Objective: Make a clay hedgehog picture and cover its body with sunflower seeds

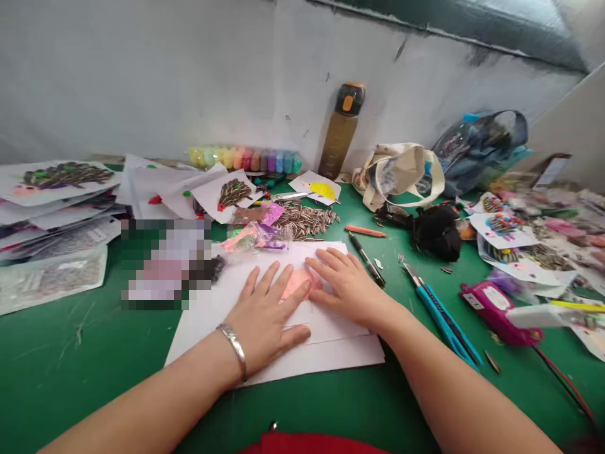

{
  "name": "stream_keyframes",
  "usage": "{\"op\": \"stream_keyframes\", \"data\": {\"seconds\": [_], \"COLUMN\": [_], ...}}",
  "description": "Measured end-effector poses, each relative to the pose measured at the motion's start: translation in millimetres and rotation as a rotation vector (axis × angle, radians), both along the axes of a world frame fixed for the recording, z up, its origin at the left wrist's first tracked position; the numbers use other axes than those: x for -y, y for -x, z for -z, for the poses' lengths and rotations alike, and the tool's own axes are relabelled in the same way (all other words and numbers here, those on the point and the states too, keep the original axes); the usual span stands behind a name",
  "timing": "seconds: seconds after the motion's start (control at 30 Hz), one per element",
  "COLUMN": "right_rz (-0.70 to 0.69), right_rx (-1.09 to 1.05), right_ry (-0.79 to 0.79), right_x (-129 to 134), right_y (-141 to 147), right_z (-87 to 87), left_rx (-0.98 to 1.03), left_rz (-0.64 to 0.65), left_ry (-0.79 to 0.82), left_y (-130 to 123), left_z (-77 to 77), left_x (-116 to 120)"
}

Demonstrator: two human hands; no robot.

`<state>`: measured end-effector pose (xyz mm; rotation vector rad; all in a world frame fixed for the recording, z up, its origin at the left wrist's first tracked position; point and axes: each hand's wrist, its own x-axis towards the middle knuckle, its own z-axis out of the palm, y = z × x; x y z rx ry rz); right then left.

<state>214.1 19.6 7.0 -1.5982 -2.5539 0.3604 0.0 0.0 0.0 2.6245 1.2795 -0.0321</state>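
Note:
Sheets of white paper (331,359) lie stacked before me on the green tabletop. A flat salmon-pink patch (295,282), which looks like soft modelling clay, sits on the top sheet. My left hand (267,315), with a silver bracelet at the wrist, rests on the paper with fingers spread, the fingertips over the patch and partly hiding it. From the other side my right hand (347,284) lies flat, its fingers stretched out at the patch's right edge. Neither hand grips anything visible.
Sunflower seeds (307,219) are heaped behind the paper, beside clay packets (258,236). On the right lie a pen (366,258), an orange pencil (365,231), blue-handled tweezers (442,315) and a magenta glue gun (501,312). Seed-covered pictures (61,176) are piled left; a bottle (343,129) stands behind.

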Motion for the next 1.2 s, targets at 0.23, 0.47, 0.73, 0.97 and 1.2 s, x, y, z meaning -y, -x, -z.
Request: {"op": "stream_keyframes", "data": {"seconds": [0.23,0.47,0.73,0.97,1.2], "right_rz": [0.008,0.028,0.033,0.017,0.015], "right_rx": [-0.058,-0.05,-0.094,-0.156,-0.181], "right_ry": [0.079,0.037,0.047,0.075,0.057], "right_x": [0,-2,-3,-6,-8], "right_y": [-6,-3,-7,-11,-13], "right_z": [1.0,2.0,4.9,4.7,7.0], "left_rx": [0.049,0.025,0.046,0.039,0.03], "left_rz": [0.004,0.013,0.015,0.02,0.013], "left_ry": [-0.039,-0.036,-0.02,-0.009,-0.037], "left_y": [1,2,3,4,4], "left_z": [3.5,4.8,3.4,1.7,4.7], "left_x": [0,1,0,0,1]}}
